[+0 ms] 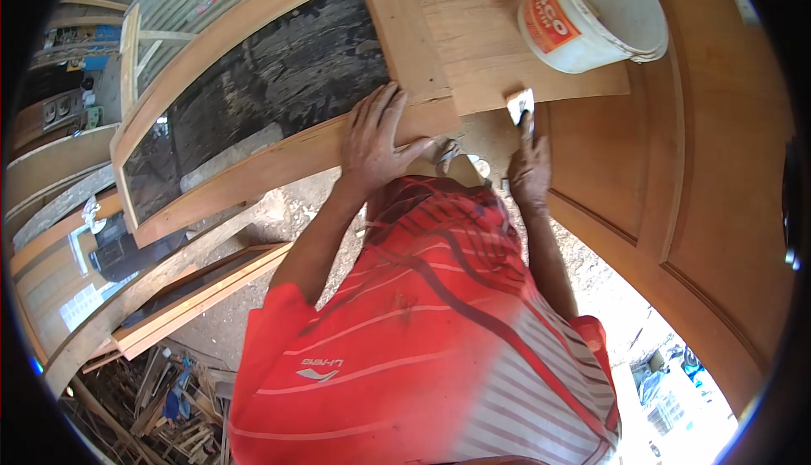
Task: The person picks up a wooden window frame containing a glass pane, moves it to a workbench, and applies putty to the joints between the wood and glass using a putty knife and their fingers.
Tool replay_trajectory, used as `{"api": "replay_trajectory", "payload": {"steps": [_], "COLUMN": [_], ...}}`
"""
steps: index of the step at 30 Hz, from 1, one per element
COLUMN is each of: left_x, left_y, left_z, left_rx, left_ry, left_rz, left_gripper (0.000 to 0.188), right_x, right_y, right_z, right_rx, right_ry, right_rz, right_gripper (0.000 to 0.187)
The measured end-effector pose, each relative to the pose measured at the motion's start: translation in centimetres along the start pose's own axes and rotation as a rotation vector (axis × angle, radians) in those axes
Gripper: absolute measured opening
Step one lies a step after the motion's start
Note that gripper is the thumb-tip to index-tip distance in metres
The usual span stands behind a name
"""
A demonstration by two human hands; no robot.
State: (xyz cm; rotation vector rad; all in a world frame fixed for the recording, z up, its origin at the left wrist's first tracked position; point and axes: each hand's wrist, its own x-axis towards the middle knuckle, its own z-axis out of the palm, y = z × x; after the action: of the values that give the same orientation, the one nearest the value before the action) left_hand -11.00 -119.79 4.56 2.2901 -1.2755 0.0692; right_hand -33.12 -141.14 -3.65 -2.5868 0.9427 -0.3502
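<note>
and there's the putty knife (520, 108), closed in the right fingers (528, 140), long axis pointing away from the body, blade just right of the wooden frame (435, 116), where the left fingers (389, 117), nearer that wood, lie open across its near rail.

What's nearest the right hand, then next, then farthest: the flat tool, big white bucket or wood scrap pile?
1. Flat tool: held in the right hand.
2. Big white bucket: upper right.
3. Wood scrap pile: lower left.
</note>
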Motion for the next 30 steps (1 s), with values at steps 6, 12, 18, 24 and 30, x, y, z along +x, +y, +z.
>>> {"api": "replay_trajectory", "payload": {"steps": [6, 12, 18, 24, 30], "left_x": [0.7, -0.3, -1.5, -6.6, -6.0], "left_y": [-0.1, -0.9, -2.7, -6.8, -8.9], "left_z": [0.1, -0.4, -4.0, -7.7, -7.2], "left_rx": [-0.045, -0.119, -0.043, 0.146, 0.223], "left_ry": [-0.029, -0.062, -0.236, -0.289, -0.259], "left_rz": [0.045, 0.036, 0.033, -0.053, 0.02], "left_gripper": [0.084, 0.084, 0.094, 0.101, 0.088], "right_x": [-18.8, -9.8, -1.8, 0.3, 6.9], "right_y": [13.0, 2.6, -5.1, -6.0, -7.8], "right_z": [8.2, -1.7, -4.8, -4.1, -5.4], "right_rx": [-0.006, 0.108, 0.122, 0.04, -0.036], "right_ry": [-0.74, 0.1, 0.232, 0.256, 0.291], "right_rz": [0.497, 0.36, 0.259, 0.215, 0.125], "right_gripper": [0.08, 0.051, 0.051, 0.046, 0.038]}}
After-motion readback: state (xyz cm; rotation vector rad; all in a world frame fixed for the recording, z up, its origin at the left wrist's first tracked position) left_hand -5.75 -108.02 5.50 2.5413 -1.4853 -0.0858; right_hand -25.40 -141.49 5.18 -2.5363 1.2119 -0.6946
